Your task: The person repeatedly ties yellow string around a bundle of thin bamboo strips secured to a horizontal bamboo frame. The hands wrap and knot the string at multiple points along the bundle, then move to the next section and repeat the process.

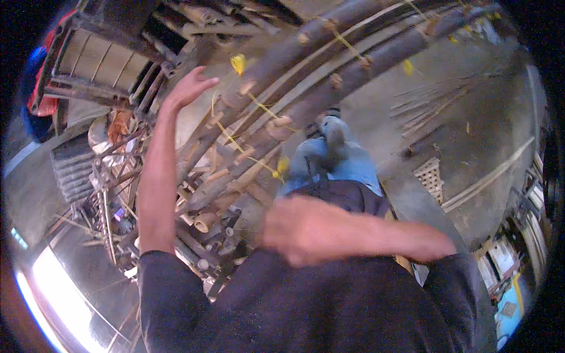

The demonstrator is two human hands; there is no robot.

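My left hand [191, 89] is stretched forward in the air beside long dark bamboo poles [282, 50], its fingers apart and nothing in them. A yellow tassel of cord [238, 63] shows just past its fingertips. Yellow string [265, 107] runs across the poles between pale cut stubs. Bent in front of my body, my right hand [294, 226] is smeared by motion; its fingers are not distinct, and whether it holds anything does not show.
Cut bamboo pieces [206, 222] lie piled at the left. A bamboo frame with a pale panel [100, 59] stands at the far left. Thin sticks [432, 109] and a perforated pale piece [430, 179] lie on the floor at the right, near a long pole [488, 175].
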